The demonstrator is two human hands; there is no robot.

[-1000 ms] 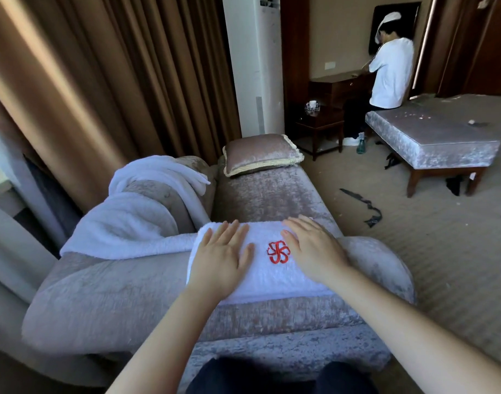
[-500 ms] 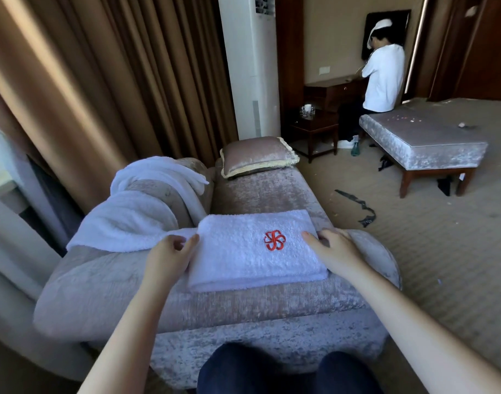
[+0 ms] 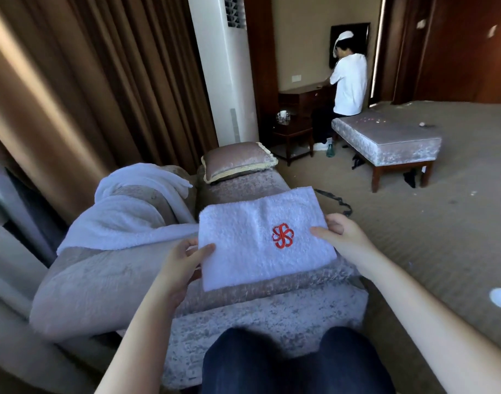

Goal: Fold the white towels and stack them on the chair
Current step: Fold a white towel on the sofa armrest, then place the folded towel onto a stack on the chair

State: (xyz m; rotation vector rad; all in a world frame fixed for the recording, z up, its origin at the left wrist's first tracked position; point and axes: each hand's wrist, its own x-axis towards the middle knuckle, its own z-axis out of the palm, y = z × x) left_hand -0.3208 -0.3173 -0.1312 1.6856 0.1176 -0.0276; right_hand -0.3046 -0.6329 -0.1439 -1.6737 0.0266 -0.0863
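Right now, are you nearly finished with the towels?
Not nearly. Done: one white towel with a red emblem is folded flat. In hand: the left hand and right hand pinch its ends, holding it over the chair. Left: setting it down, then folding the loose towels draped over the armrest.

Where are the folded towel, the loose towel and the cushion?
folded towel (image 3: 243,248), head view, plain cloth near its middle.
loose towel (image 3: 124,220), head view, the wide draped part.
cushion (image 3: 238,160), head view, middle of its top.
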